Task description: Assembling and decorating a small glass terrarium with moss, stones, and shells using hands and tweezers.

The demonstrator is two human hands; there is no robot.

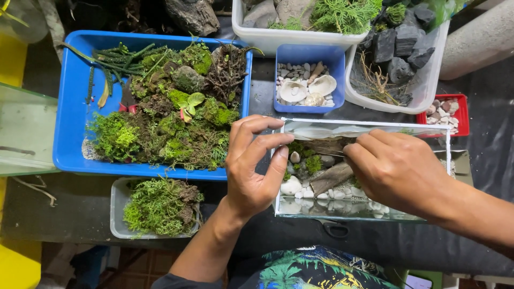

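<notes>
The right hand (399, 171) reaches into the glass tank (364, 128) on the table (482, 235), its fingertips hidden, so its grip cannot be told. The left hand (251, 171) pinches the tank's left wall. Inside lie two wood pieces (329, 177), half covered. One blue tray (72, 107) of moss sits left.

Dark worktop (300, 235), dull and evenly lit. Brown floor tiles (144, 265) below its near edge. Yellow surface (13, 64) along the left side. Pale grey cylinder (479, 40) at top right.
</notes>
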